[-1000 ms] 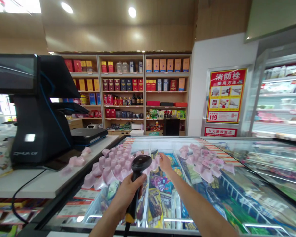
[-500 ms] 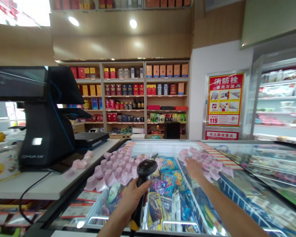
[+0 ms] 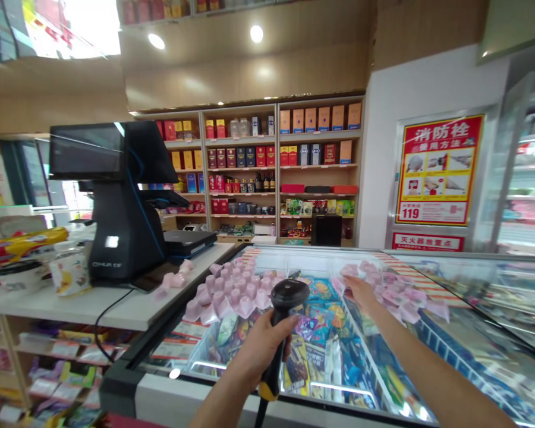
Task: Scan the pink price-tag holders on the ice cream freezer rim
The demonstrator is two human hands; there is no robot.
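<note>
Black plastic fills the left hand (image 3: 261, 348): its fingers are wrapped tight around the handle of a scanner (image 3: 282, 321), held upright over the near edge of the freezer (image 3: 169, 398), with the scanner's head above the fist and a yellow band at the handle's foot just below it. That forearm comes up from the bottom edge at centre.

Right of it, the right arm stretches out long and straight over the glass lid. The right hand (image 3: 359, 291) lies palm down with fingers loosely spread at the near left edge of a heap of pink cups (image 3: 395, 291); it seems to touch the nearest ones, though blur hides whether it grips any. A second, larger heap of pink cups (image 3: 234, 291) sits on the lid to the left, just beyond the scanner, well apart from the right hand.

Under the glass lie bright packets (image 3: 314, 333) in rows. Farther left, on the counter (image 3: 71, 306), stands a till (image 3: 120, 202). At the far wall are shelves (image 3: 258, 172) of boxes, and right of them a red poster (image 3: 437, 172).
</note>
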